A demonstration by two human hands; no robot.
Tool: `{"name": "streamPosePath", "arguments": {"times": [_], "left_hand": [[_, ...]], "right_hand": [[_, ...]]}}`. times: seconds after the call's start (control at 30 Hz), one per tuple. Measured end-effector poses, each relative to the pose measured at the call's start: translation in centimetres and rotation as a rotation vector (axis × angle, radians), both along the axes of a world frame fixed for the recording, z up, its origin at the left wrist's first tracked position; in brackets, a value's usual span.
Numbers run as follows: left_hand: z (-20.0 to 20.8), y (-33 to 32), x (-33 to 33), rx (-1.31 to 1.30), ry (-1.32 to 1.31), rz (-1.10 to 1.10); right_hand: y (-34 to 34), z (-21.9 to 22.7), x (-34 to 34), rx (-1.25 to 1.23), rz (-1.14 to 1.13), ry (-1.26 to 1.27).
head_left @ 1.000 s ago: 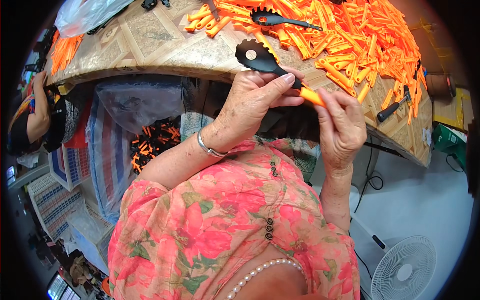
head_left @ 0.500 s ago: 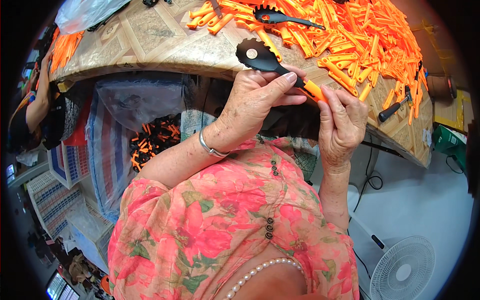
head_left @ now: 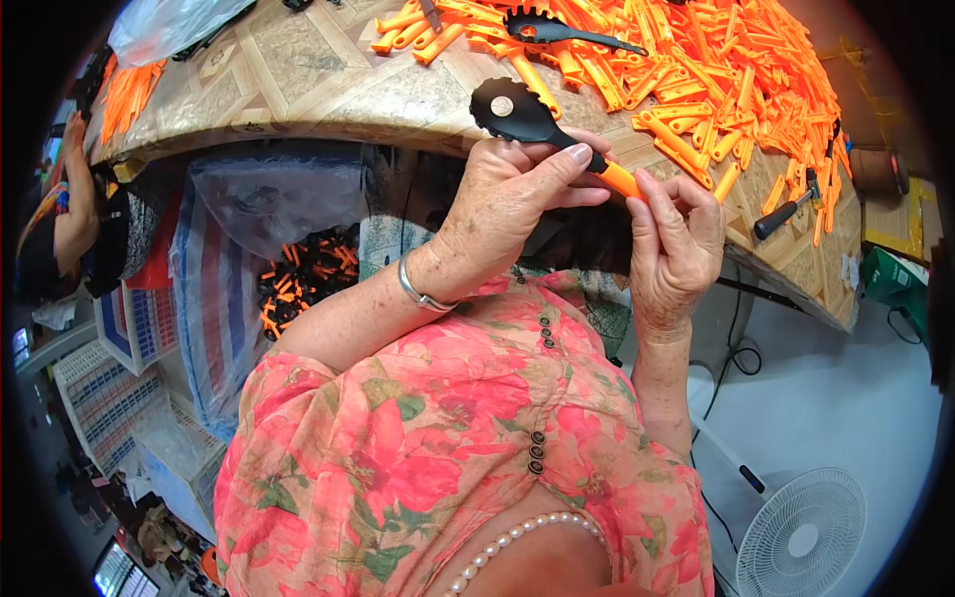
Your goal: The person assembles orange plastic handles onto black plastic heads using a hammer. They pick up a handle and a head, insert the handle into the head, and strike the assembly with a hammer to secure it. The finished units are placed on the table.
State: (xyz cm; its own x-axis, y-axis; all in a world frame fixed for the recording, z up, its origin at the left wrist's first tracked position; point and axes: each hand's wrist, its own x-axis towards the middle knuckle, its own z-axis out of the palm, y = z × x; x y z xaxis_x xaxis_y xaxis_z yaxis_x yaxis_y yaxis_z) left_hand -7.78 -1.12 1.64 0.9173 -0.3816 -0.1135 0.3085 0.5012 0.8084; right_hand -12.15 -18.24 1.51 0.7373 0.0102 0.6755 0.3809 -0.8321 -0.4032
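In front of the table edge, my left hand (head_left: 494, 207) is closed round the neck of a black pasta server (head_left: 534, 121), its toothed head pointing up and left. An orange handle piece (head_left: 622, 181) lies in line with the server's black shaft and meets it just right of my left fingers. My right hand (head_left: 682, 234) pinches the far end of this piece between thumb and fingers. That end is partly hidden by the fingertips. Another black pasta server (head_left: 579, 37) rests on the loose orange handle pieces (head_left: 696, 60) heaped on the table.
A black-handled tool (head_left: 781, 217) lies at the table's right end. Below the table, a bag (head_left: 214, 289) stands beside a heap of black and orange pieces (head_left: 308, 277). A white fan (head_left: 803, 540) is at lower right. Another person's arm (head_left: 75, 214) shows at far left.
The orange piece has turned and now sits straight along the server's shaft, its open slot no longer showing. My right hand has shifted slightly left; my left hand has barely moved.
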Motion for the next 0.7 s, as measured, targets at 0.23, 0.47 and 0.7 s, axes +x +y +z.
{"name": "streamPosePath", "arguments": {"times": [0.23,0.47,0.7], "left_hand": [[0.1,0.1,-0.1,0.019,-0.011,-0.002],[0.0,0.1,0.0,0.013,-0.044,0.009],[0.2,0.5,0.0,0.178,-0.240,-0.006]], "right_hand": [[0.1,0.2,-0.2,-0.060,-0.018,0.004],[0.8,0.2,0.1,-0.066,-0.020,0.011],[0.9,1.1,0.2,-0.025,0.063,0.032]]}}
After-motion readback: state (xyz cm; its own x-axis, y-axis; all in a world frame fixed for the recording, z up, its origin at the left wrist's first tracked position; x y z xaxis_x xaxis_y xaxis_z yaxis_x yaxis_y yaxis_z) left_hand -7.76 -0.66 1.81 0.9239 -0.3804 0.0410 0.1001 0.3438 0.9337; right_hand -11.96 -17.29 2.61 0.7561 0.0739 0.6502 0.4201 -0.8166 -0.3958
